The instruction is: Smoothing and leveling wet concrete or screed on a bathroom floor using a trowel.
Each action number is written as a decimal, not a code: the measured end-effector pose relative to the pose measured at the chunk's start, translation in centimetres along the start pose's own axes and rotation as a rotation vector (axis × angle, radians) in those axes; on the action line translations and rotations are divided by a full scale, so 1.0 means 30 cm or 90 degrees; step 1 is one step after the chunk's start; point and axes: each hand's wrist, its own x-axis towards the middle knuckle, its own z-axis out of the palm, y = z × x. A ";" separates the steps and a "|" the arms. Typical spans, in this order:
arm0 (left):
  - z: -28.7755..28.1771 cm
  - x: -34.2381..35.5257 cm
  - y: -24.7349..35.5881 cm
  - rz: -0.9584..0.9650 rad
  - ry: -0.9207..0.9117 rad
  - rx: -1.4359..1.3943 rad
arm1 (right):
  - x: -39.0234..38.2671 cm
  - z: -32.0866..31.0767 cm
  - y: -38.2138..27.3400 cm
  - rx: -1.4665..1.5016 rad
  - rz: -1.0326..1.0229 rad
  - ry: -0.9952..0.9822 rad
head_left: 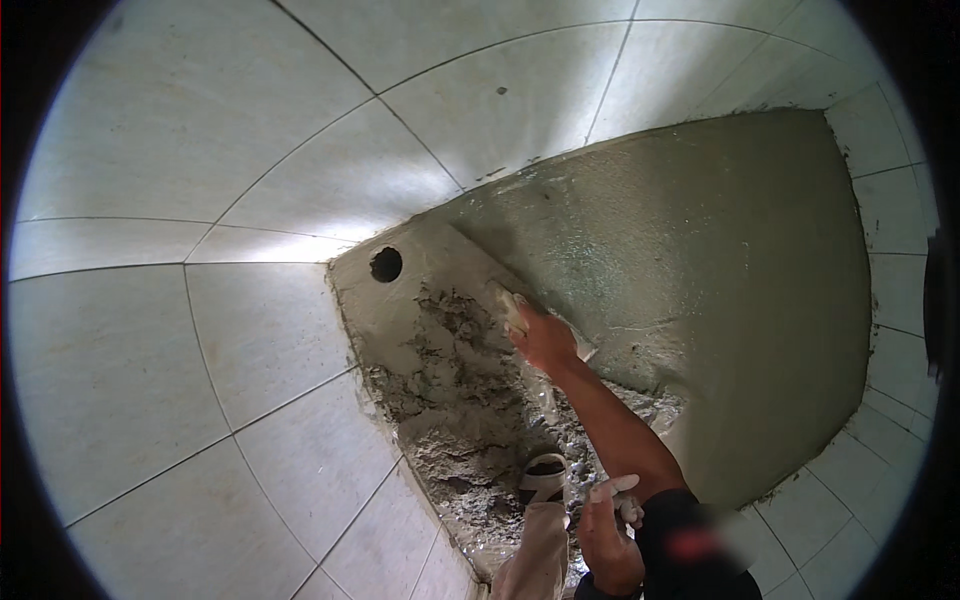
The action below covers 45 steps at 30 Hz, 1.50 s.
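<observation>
My right arm reaches forward from the lower right, and my right hand (545, 337) is closed around the handle of a plastering trowel (507, 302). The trowel's long flat blade lies on the wet grey mortar (620, 240), between its smoothed part on the right and the rough, lumpy mortar (460, 400) on the left. Close to the bottom edge is my left hand (610, 540), its loosely bent fingers apart and coated in pale mortar. Nothing shows in that hand.
A round dark hole (386, 265) opens in the mortar near the far left corner. Pale tiled walls (290, 320) border the floor. One foot in a light sandal (543, 480) stands in the rough mortar below a trouser leg. A dark object (935, 300) shows at the right rim.
</observation>
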 end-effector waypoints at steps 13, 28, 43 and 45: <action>-0.040 0.009 0.027 0.177 -0.077 0.456 | 0.018 -0.346 0.414 0.179 0.069 0.440; -0.045 0.041 0.016 0.118 -0.001 0.112 | 0.082 0.059 -0.029 0.217 -0.022 0.001; -0.042 0.051 0.062 0.022 0.023 -0.007 | 0.037 0.030 -0.046 0.183 0.002 0.110; -0.048 0.051 0.062 0.003 0.009 -0.053 | 0.038 0.009 -0.114 0.117 0.005 0.004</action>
